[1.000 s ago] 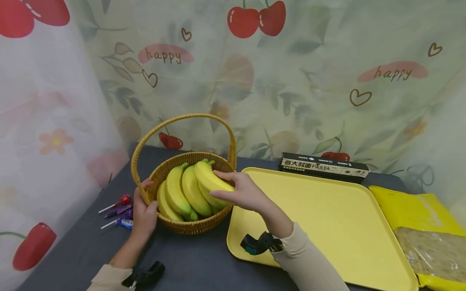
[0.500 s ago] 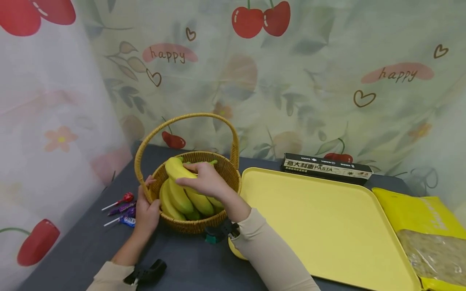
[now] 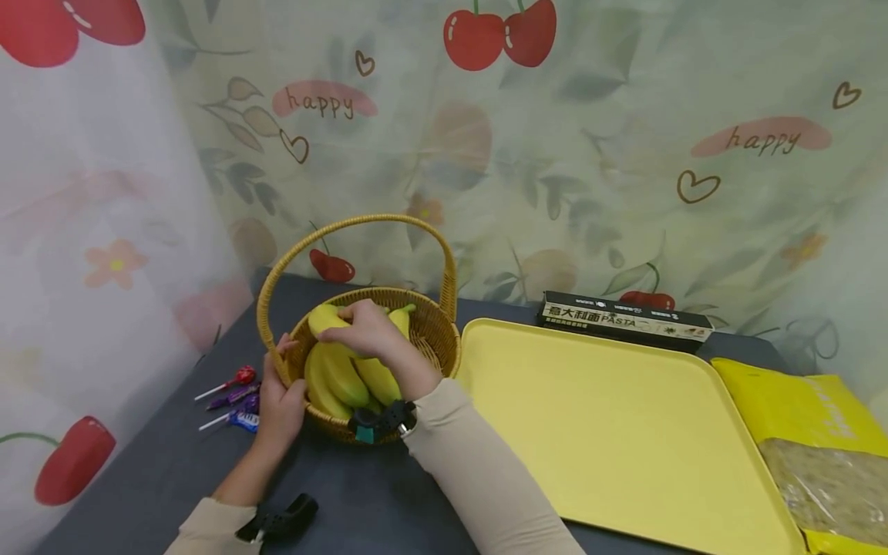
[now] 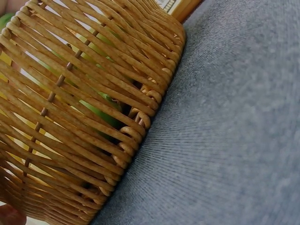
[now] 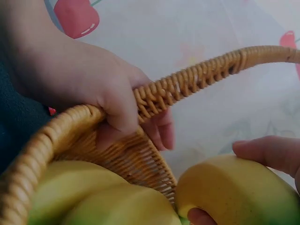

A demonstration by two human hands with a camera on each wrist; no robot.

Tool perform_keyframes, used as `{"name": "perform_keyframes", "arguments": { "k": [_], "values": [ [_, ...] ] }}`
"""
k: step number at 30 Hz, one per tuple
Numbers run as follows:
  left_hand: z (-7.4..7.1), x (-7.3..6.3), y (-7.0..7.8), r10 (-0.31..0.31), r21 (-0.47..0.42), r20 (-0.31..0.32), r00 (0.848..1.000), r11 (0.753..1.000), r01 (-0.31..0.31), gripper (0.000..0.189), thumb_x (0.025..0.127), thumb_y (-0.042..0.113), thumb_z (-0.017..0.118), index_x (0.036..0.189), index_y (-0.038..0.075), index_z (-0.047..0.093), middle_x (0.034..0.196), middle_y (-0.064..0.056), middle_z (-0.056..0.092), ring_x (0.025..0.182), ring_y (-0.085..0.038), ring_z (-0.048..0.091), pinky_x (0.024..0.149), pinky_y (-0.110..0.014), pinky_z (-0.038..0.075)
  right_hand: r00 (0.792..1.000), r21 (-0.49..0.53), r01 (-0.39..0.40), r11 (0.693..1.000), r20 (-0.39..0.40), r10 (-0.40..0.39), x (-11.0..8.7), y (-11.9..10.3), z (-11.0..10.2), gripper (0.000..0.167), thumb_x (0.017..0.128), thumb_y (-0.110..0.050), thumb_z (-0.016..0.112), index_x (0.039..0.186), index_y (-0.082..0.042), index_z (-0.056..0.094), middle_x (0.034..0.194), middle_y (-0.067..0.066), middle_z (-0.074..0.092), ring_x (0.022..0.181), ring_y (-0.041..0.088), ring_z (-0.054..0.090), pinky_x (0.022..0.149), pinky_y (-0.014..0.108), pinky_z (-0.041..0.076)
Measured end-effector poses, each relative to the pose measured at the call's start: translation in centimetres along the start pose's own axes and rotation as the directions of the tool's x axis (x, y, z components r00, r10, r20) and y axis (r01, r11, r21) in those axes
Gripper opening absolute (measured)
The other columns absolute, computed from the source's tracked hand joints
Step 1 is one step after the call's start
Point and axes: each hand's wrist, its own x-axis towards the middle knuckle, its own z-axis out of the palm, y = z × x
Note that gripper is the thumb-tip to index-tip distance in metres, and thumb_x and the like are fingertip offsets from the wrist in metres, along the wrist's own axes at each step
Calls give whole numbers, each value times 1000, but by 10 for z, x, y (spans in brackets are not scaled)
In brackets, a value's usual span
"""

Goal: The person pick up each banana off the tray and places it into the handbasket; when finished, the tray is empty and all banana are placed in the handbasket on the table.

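Observation:
My left hand (image 3: 280, 412) grips the left rim of a wicker basket (image 3: 451, 339) where the arched handle (image 3: 361, 220) joins it. In the right wrist view, the left thumb hooks inside the rim. My right hand (image 3: 378, 339) holds a yellow banana (image 5: 229, 190) over the basket's left back part, thumb and fingers on its two sides. Several more bananas (image 3: 340, 378) lie below it in the basket. The right hand and forearm hide part of them. In the left wrist view, the basket's woven wall (image 4: 70, 117) fills the left side, with green banana tips showing through.
Lollipops and wrapped candies (image 3: 236, 401) lie left of the basket on the dark cloth (image 3: 361, 501). On the right are a yellow tray (image 3: 624, 439), a black pasta box (image 3: 624, 320) behind it and a yellow bag (image 3: 825, 455). A printed curtain (image 3: 555, 169) stands close behind.
My right hand has moved left across the basket with the banana, from the basket's right side to its left back part. The left hand keeps its grip on the rim.

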Motion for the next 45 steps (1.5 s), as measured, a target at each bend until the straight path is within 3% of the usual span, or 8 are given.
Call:
{"name": "perform_keyframes", "arguments": {
  "k": [5, 9, 15, 21, 25, 31, 34, 45],
  "values": [
    [1, 1, -1, 12, 11, -10, 1000, 1000, -12, 59, 78, -15, 39, 135, -6, 30, 150, -18, 27, 135, -34, 30, 94, -2, 30, 997, -1, 18, 1000, -77, -18, -1, -4, 10, 33, 84, -29, 65, 105, -4, 67, 61, -3, 45, 47, 9, 37, 48, 18, 34],
    [2, 0, -2, 9, 36, -24, 1000, 999, -8, 64, 77, -14, 39, 139, -2, 29, 147, -18, 33, 130, -34, 37, 89, -1, 32, 992, -42, 68, 997, -108, -72, -1, -2, 23, 24, 84, -29, 65, 84, -5, 62, 57, -3, 37, 51, 10, 38, 49, 18, 31],
    [1, 0, -1, -3, 89, -42, 999, 996, 7, 66, 78, -12, 40, 141, 3, 31, 143, -15, 37, 121, -17, 44, 86, 0, 33, 993, -98, 57, 994, -97, -66, 0, 2, 39, 46, 85, -32, 63, 120, -3, 60, 93, 9, 65, 68, 10, 49, 60, 19, 36],
    [2, 1, -2, 18, 71, -43, 999, 997, -15, 65, 77, -12, 39, 140, 1, 31, 142, -17, 38, 108, 13, 39, 87, 0, 33, 997, -104, 30, 994, -63, -37, 0, 2, 46, 57, 88, -33, 59, 135, -3, 46, 125, 13, 59, 99, 16, 60, 77, 21, 46],
    [1, 1, -2, 13, 73, -43, 999, 997, -10, 64, 78, -12, 39, 140, 2, 31, 142, -17, 37, 112, 8, 40, 87, 0, 32, 999, -125, 47, 991, -17, -49, -1, 3, 50, 61, 90, -30, 55, 141, -3, 36, 138, 12, 49, 115, 19, 55, 90, 24, 46],
    [1, 1, -2, 16, 78, -44, 999, 997, -12, 62, 80, -12, 41, 140, 1, 31, 144, -17, 36, 128, -26, 39, 88, 1, 31, 995, -164, 97, 982, 32, -92, -3, 6, 53, 61, 94, -26, 48, 145, 0, 26, 147, 13, 36, 130, 19, 42, 104, 25, 36],
    [1, 0, -2, 39, 86, -45, 998, 996, -35, 61, 81, -11, 41, 140, 0, 31, 145, -19, 34, 131, -33, 35, 90, 1, 29, 995, -149, 102, 984, 41, -96, -3, 7, 54, 60, 95, -26, 45, 145, 0, 24, 150, 15, 29, 135, 21, 35, 108, 26, 32],
    [2, -4, -6, 212, -18, -135, 968, 976, -216, 57, 76, -12, 39, 133, -7, 43, 136, -26, 45, 117, 7, 43, 94, -5, 33, 996, -179, 78, 981, 59, -69, -5, 5, 61, 59, 96, -26, 41, 146, 0, 22, 154, 14, 17, 143, 22, 17, 115, 34, 17]
  ]
}}
